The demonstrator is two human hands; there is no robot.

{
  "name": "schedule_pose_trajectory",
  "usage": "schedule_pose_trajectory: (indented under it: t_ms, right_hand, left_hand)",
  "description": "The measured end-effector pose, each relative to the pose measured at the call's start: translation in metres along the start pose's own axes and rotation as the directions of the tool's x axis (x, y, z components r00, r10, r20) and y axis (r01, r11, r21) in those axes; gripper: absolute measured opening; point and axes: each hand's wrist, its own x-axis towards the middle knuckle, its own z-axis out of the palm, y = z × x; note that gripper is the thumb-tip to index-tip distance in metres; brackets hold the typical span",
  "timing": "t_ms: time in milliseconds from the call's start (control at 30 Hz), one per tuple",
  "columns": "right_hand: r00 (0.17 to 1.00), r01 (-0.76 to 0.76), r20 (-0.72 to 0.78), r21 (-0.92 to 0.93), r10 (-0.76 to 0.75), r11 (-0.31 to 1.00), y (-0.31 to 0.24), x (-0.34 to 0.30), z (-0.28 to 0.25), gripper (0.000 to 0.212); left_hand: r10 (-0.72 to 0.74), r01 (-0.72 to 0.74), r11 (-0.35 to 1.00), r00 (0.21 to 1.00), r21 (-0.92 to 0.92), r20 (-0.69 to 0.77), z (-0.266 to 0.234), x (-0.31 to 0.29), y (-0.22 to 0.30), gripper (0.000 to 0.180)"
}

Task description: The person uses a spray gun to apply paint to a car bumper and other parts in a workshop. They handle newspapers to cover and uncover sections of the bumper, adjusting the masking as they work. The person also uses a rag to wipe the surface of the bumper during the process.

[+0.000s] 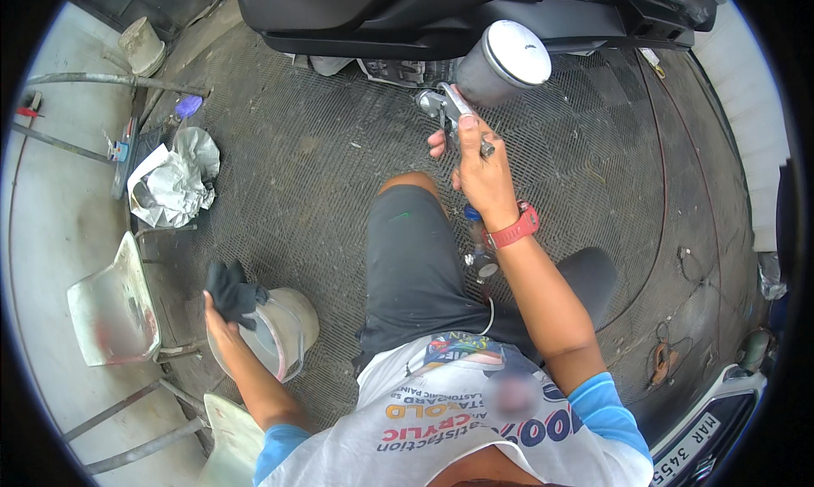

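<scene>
My right hand (487, 172), with a red watch (515, 227) at the wrist, is closed round a metal spray gun (448, 104) held out ahead of my knees. On the gun sits a grey cup with a white lid (518, 52), tilted to the right. A hose fitting with a round gauge (485, 267) hangs below that hand. Low on the left, my left hand (220, 324) grips a dark cloth (232, 292) at the rim of a pale bucket (303, 313). The cloth hides part of the fingers. What lies in the bucket cannot be made out.
A large black vehicle panel (407, 16) spans the far side, close beyond the cup. Crumpled silver paper (178, 178) and a stained plastic chair (114, 309) stand at left. Thin hoses (664, 207) run along the right floor. A car's front (712, 428) is at lower right.
</scene>
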Motion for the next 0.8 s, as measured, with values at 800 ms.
schedule_pose_trajectory:
  t_ms: [800]
  right_hand:
    - [0.981, 0.025, -0.189, -0.037, -0.032, 0.999, 0.015, -0.006, -0.022, 0.059]
  left_hand:
    - [0.828, -0.028, 0.354, 0.473, 0.935, -0.3, 0.076, -0.016, -0.056, 0.077]
